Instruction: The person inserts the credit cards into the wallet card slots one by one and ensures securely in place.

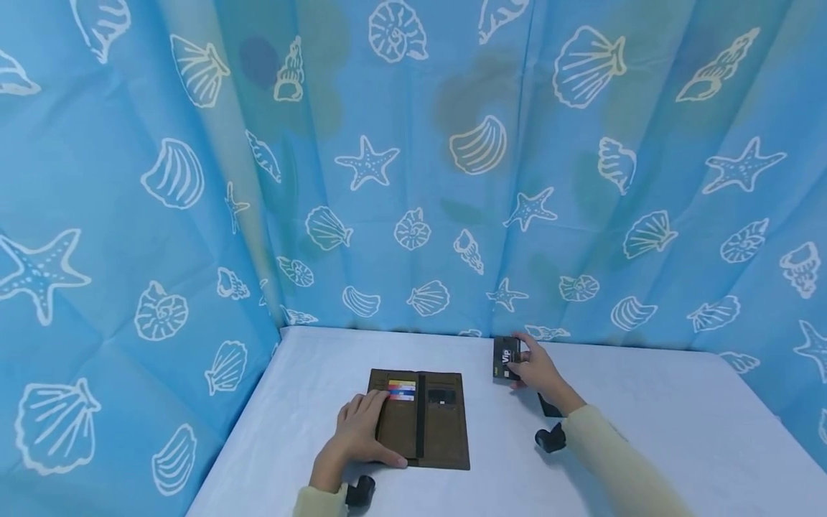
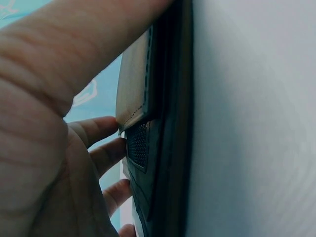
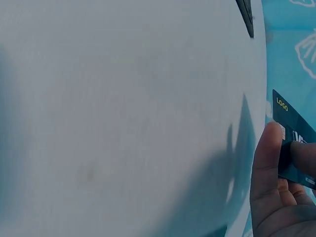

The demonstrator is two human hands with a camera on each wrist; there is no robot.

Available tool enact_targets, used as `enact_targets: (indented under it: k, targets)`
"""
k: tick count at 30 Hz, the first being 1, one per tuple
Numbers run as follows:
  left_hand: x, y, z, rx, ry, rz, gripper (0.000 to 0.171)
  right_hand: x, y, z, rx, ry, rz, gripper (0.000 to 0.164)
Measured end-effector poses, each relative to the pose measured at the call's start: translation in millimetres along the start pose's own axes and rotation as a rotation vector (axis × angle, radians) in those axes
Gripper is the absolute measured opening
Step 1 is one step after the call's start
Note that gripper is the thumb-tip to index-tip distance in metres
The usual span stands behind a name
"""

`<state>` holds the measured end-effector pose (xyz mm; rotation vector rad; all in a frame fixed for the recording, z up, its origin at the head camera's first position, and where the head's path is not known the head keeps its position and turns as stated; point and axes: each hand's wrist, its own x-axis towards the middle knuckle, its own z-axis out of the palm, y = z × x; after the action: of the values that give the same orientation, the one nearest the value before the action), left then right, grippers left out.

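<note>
A brown wallet (image 1: 446, 438) lies unfolded on the white table, with colourful cards (image 1: 402, 390) in its left panel and a dark card (image 1: 442, 398) in the right one. My left hand (image 1: 363, 429) rests on the wallet's left side, fingers by the colourful cards and thumb at the bottom edge. In the left wrist view, the fingertips (image 2: 118, 195) touch the wallet's side. Right of the wallet, my right hand (image 1: 538, 372) pinches a black card marked "Vip" (image 1: 506, 353). The card is raised off the table in the right wrist view, printed face showing.
A black flat object (image 1: 549, 408) lies on the table, partly hidden under my right forearm. Behind the white table (image 1: 646, 402) hangs a blue curtain (image 1: 413, 179) with shell prints, which also runs along the left side.
</note>
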<state>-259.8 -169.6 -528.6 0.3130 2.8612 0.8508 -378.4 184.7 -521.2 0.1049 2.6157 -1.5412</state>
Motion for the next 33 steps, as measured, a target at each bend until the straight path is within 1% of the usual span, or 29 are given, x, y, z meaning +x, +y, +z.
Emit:
enact_targets:
  k: [5, 9, 12, 17, 20, 24, 28, 33]
  targets:
    - [0.4, -1.0, 1.1, 0.006, -0.015, -0.008, 0.121, 1.1, -1.7, 18.3, 0.003, -0.015, -0.009, 0.071]
    - [2.0, -0.6, 2.4, 0.013, -0.023, -0.008, 0.121, 1.3, -5.8, 28.0, 0.011, -0.025, -0.018, 0.072]
    - [2.3, 0.7, 2.9, 0.014, -0.012, -0.006, 0.121, 3.0, -10.8, 33.8, 0.012, -0.021, -0.025, 0.072]
    - [2.6, 1.7, 1.6, 0.03, 0.004, -0.004, 0.121, 7.7, -16.5, 44.3, 0.011, -0.023, -0.061, 0.071]
    - [3.5, 2.2, 0.3, 0.033, 0.006, 0.0, 0.121, 8.6, -19.2, 49.9, 0.02, -0.031, -0.08, 0.071]
    - [3.8, 3.1, -0.8, 0.026, 0.001, 0.003, 0.12, 7.6, -25.0, 57.7, 0.026, -0.025, -0.084, 0.07]
    - [2.8, 2.2, -0.3, 0.021, -0.006, -0.014, 0.12, 6.0, -30.6, 66.6, 0.007, -0.045, -0.091, 0.069]
    - [1.1, -0.1, 0.5, 0.018, 0.005, -0.019, 0.119, 3.9, -38.1, 78.2, -0.025, -0.071, -0.107, 0.067]
